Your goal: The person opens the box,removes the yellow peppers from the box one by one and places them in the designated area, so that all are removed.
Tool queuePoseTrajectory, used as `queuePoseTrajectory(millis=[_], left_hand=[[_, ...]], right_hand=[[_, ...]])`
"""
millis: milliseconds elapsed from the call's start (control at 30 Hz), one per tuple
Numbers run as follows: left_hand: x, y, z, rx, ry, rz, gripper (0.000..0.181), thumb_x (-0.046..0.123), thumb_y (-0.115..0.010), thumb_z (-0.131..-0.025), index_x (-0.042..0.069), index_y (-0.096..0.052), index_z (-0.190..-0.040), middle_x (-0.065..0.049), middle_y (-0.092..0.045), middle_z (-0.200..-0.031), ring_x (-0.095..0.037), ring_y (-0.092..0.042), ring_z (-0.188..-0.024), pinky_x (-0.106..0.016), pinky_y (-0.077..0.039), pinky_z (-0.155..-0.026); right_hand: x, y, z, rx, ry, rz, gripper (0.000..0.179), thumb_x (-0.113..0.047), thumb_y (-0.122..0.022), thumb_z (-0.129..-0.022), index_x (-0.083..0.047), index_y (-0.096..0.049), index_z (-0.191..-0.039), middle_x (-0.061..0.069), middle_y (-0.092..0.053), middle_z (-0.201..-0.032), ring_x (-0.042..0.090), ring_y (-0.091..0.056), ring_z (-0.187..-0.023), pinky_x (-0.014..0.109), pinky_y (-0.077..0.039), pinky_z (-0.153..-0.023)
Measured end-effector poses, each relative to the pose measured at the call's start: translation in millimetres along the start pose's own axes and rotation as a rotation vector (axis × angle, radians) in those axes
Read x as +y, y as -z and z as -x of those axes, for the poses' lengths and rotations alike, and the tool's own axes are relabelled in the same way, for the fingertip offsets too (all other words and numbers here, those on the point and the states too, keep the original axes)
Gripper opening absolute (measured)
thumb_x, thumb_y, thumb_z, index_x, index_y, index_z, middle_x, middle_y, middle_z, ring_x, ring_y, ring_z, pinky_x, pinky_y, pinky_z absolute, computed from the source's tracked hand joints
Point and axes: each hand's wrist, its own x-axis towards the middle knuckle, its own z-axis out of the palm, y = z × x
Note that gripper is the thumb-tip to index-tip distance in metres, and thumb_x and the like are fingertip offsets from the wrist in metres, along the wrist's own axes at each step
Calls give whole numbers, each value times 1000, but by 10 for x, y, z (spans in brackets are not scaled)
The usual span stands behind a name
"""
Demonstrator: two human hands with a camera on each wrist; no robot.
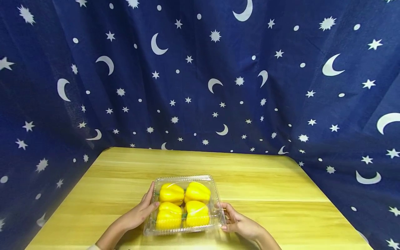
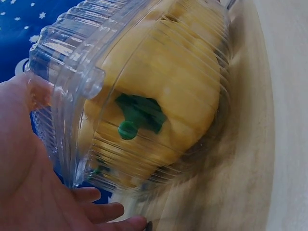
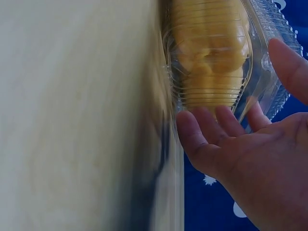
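A clear plastic clamshell box [image 1: 213,208] with its lid down holds several yellow bell peppers [image 1: 197,192] with green stems. My left hand [image 1: 139,213] grips its left side, thumb over the rim and other fingers along the edge. In the left wrist view that hand [image 2: 29,168] has its thumb at the ridged rim, beside a pepper with a green stem [image 2: 139,114]. At the near right corner, my right hand [image 1: 242,224] holds the box. The right wrist view shows the fingers of the right hand [image 3: 260,154] against the ribbed side wall, with the thumb near the rim.
A wooden table [image 1: 265,184] with light yellow grain lies under the box. Behind it and along both sides hangs a dark blue curtain [image 1: 193,135] printed with white moons and stars.
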Motion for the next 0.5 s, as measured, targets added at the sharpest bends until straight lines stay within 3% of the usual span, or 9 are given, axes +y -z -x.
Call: queuePoseTrajectory(millis=[133,500], left_hand=[[4,4,4,-1,1,-3,71,35,-26,-100,18,33,-137,-19,31,-145,-47,22,-132,-75,5,-93],[3,8,-7,20,10,-14,73,36,-27,-100,12,30,-139,-21,28,-146,-46,19,-133,-73,4,-96]], right_hand=[[-17,6,2,-9,12,0,61,-8,-48,-91,1,-12,-140,37,-16,-138,36,-38,-121,24,-42,-92],[-27,-8,25,13,-10,29,48,-11,-46,-93,1,-24,-134,35,-15,-139,24,-48,-106,26,-43,-86]])
